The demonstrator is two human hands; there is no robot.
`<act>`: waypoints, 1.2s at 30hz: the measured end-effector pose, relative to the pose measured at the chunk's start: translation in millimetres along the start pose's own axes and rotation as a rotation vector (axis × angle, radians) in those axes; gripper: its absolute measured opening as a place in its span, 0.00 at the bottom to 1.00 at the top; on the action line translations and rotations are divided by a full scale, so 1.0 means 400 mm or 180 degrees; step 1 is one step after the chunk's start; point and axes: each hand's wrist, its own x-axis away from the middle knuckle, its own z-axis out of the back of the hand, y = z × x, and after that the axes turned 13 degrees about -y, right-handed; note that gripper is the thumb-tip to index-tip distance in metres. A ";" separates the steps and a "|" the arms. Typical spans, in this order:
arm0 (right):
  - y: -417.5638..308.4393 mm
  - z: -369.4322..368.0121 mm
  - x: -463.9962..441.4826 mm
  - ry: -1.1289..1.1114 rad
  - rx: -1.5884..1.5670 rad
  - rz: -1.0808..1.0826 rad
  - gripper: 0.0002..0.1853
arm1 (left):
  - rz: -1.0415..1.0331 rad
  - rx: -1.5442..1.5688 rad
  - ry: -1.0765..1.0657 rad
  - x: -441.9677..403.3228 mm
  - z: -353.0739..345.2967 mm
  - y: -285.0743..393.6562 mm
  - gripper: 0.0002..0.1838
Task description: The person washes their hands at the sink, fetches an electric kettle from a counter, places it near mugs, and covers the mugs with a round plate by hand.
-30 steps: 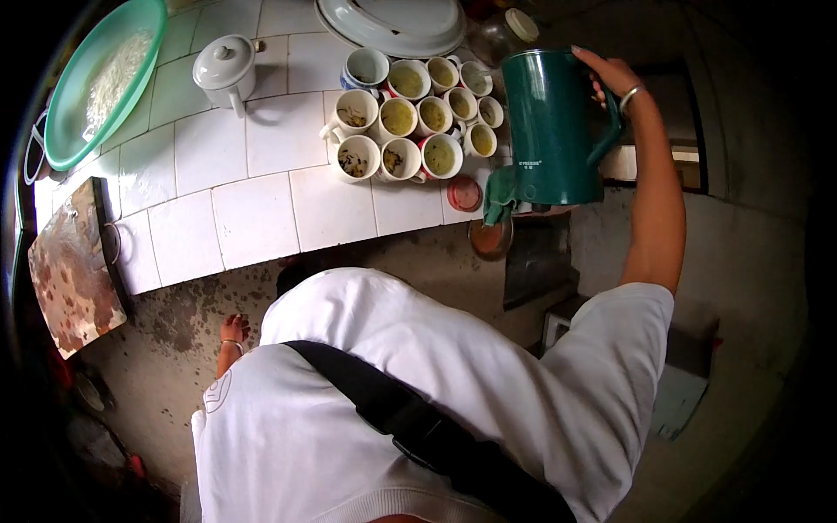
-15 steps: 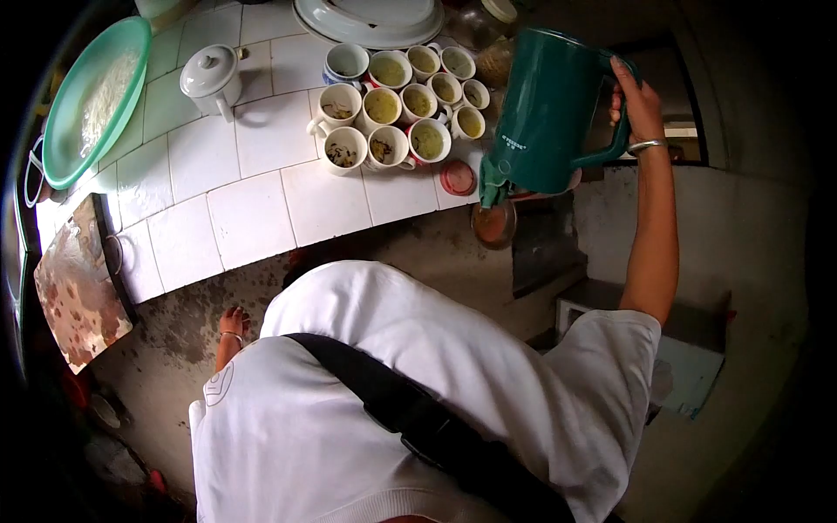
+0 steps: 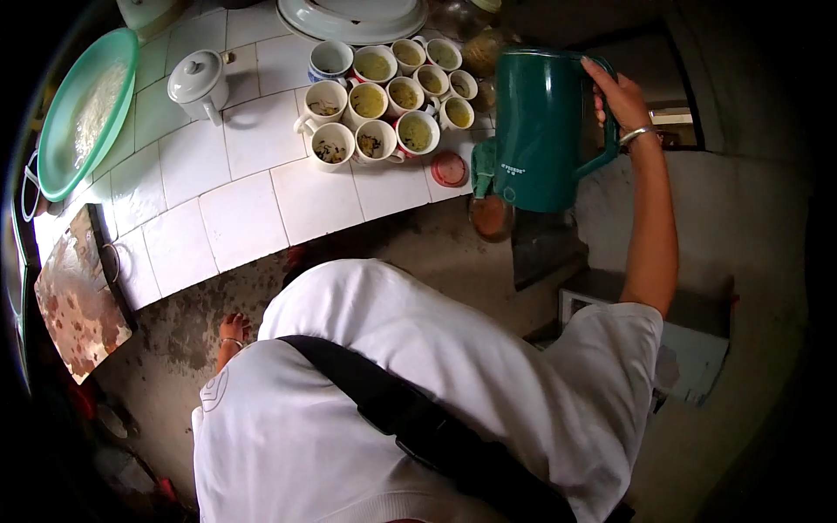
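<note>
Currently gripping green kettle [image 3: 536, 131] by handle [image 3: 608, 150] with right hand [image 3: 622, 98], beside cups [image 3: 331, 146] near surface [image 3: 242, 231] edge — dangling left hand [image 3: 234, 328], loosely curled — could clip cups or spill if swung or tipped carelessly.

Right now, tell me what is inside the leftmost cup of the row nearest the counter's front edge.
The white cup shows small dark bits and some paler ones. The bottom beneath them is covered; whether liquid is there, I cannot tell.

Bright tiles at upper left; dim right, black curved edges.
</note>
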 end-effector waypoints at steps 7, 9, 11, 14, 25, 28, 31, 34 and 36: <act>-0.010 -0.024 -0.035 -0.0244 0.0524 -0.0224 0.27 | 0.0046 -0.0019 0.0222 0.029 -0.035 0.031 0.13; -0.010 -0.029 -0.054 -0.0347 0.0642 -0.0246 0.27 | 0.0085 -0.0022 0.0187 0.029 -0.035 0.031 0.13; -0.005 -0.036 -0.080 -0.0404 0.0739 -0.0284 0.27 | 0.0182 -0.0005 0.0115 0.031 -0.031 0.030 0.12; 0.004 -0.039 -0.120 -0.0540 0.0919 -0.0364 0.27 | 0.0118 0.0369 0.0108 0.013 -0.010 -0.011 0.12; -0.016 -0.056 -0.200 -0.0771 0.1238 -0.0661 0.27 | 0.0347 0.0083 0.0271 0.054 -0.039 0.002 0.11; -0.021 -0.057 -0.207 -0.0757 0.1274 -0.0745 0.27 | 0.0330 0.0014 0.0193 0.056 -0.036 0.007 0.10; -0.024 -0.055 -0.211 -0.0760 0.1286 -0.0752 0.27 | 0.0308 0.0009 0.0236 0.065 -0.049 0.019 0.10; -0.014 -0.040 -0.222 -0.0841 0.1238 -0.0704 0.28 | 0.0231 0.0140 0.0312 0.058 -0.050 0.008 0.10; -0.011 -0.034 -0.224 -0.0820 0.1271 -0.0709 0.28 | 0.0221 0.0227 0.0287 0.044 -0.039 -0.006 0.10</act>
